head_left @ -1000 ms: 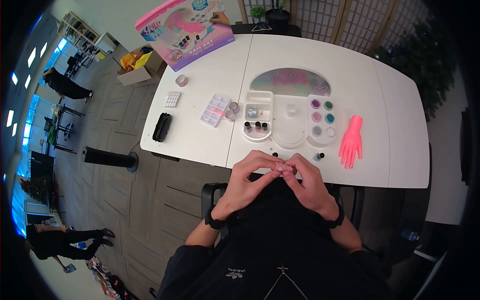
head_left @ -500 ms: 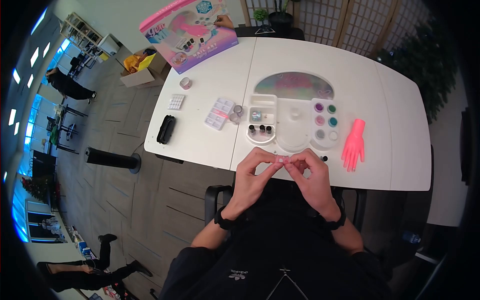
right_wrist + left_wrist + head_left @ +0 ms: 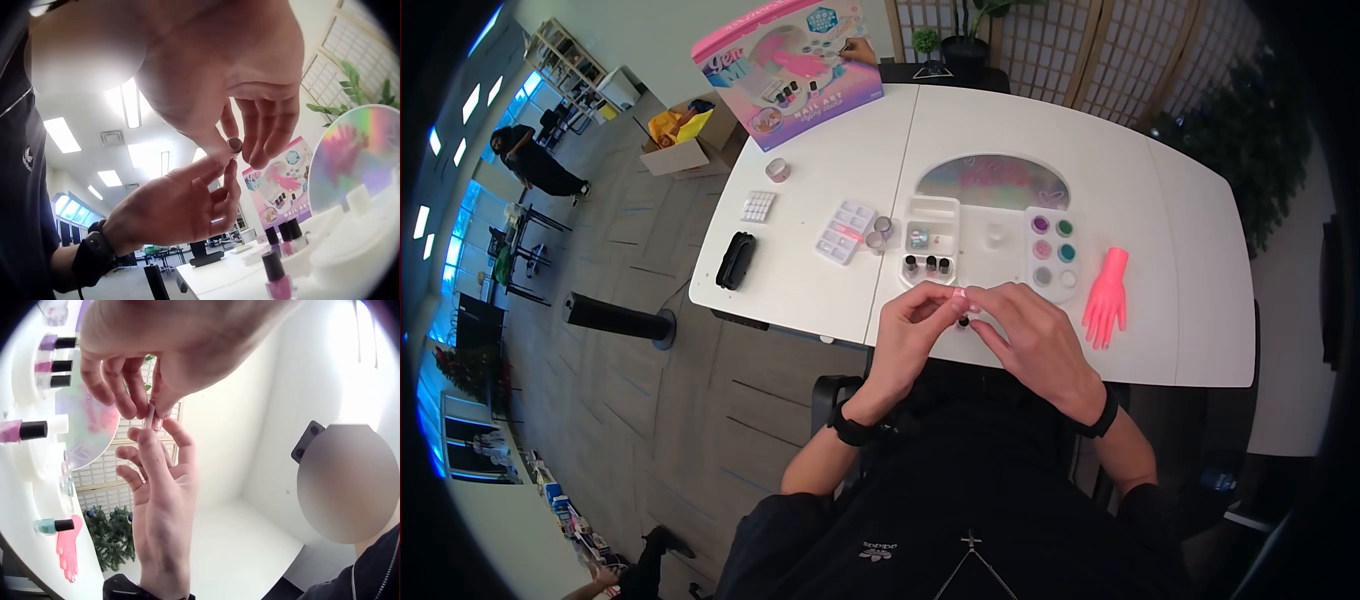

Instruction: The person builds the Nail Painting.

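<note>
Over the table's front edge, my left hand pinches a small pink tube-like piece between thumb and fingertips. My right hand holds the same piece from the other side, its fingers partly covering it. A round open end of the piece shows in the right wrist view. Below the hands stands a pink nail polish bottle with a black cap. A teal polish bottle stands near the pink model hand, which lies to the right of my right hand.
Ahead is a white nail-art station with a shiny oval panel, glitter pots and black-capped bottles. Leftward lie a compartment case, small jars, a white studded pack, a black case and the product box.
Both hands have risen slightly in the head view. My right hand has turned, its fingers now reaching further over the pink piece. A person at lower left has moved mostly out of view.
</note>
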`<state>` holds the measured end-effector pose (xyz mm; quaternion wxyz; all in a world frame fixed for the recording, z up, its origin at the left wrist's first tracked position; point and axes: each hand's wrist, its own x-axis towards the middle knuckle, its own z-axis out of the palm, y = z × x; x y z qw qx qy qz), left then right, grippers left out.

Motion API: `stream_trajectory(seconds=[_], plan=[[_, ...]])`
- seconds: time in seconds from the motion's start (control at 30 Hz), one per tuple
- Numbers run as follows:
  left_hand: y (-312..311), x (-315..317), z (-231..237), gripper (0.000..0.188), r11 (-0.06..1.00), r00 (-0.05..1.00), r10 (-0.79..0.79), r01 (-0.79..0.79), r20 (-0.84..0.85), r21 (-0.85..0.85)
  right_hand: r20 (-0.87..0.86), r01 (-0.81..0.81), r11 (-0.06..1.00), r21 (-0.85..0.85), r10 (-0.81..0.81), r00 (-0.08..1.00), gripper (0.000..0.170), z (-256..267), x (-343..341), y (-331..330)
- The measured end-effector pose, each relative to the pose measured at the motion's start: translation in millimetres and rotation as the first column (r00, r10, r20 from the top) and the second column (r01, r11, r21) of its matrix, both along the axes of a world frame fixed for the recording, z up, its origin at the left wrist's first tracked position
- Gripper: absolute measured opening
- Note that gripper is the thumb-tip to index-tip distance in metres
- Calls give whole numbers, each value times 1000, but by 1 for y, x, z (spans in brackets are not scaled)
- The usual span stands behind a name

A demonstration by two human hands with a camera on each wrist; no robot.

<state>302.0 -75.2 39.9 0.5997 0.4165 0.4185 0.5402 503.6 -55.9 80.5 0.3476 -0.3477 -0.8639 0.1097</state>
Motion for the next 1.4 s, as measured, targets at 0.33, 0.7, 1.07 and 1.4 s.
stream_trajectory(seconds=[0.33, 0.7, 1.07, 1.4], plan=[[-1, -5, 0, 22, 996, 996, -89, 89, -2, -13, 114, 9, 996, 93, -20, 993, 30, 4, 6, 7], [10, -26, -5, 22, 985, 962, -104, 134, -252, 105, -71, -46, 986, -158, 35, 997, 20, 2, 3, 27], [40, -31, 7, 21, 996, 972, -42, 60, -230, 72, -112, -104, 890, -444, 60, 992, 21, 17, -5, 70], [99, -61, 0, 27, 990, 760, 9, 84, -650, 112, -19, -66, 840, -539, 66, 998, 28, -1, -9, 137]])
